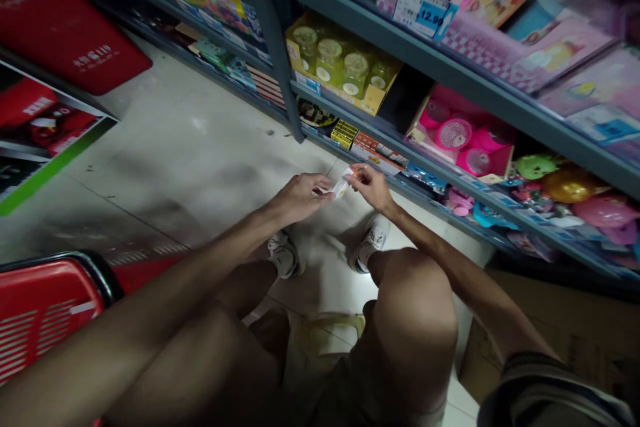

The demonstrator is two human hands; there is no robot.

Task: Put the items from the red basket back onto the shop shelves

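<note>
A small white packet or strip (342, 187) with orange and yellow marks is stretched between my two hands, above the floor in front of my shoes. My left hand (303, 197) grips its left end with fingertips and thumb. At the upper right end, my right hand (371, 185) pinches it, and an orange part shows by those fingers. Motion blur hides any print, so its exact kind cannot be made out. Just beyond the hands, orange-and-white boxes (379, 152) and a yellow-and-black box (344, 135) stand on the bottom shelf.
Grey shelving (360, 20) runs diagonally ahead. It bears a carton of yellow-green jars (355, 73), a box of pink tubs (453, 133) and colourful toys (570, 187). A red basket (45, 280) is at my left, a cardboard box (545, 307) at my right. Red panels (75, 27) stand upper left.
</note>
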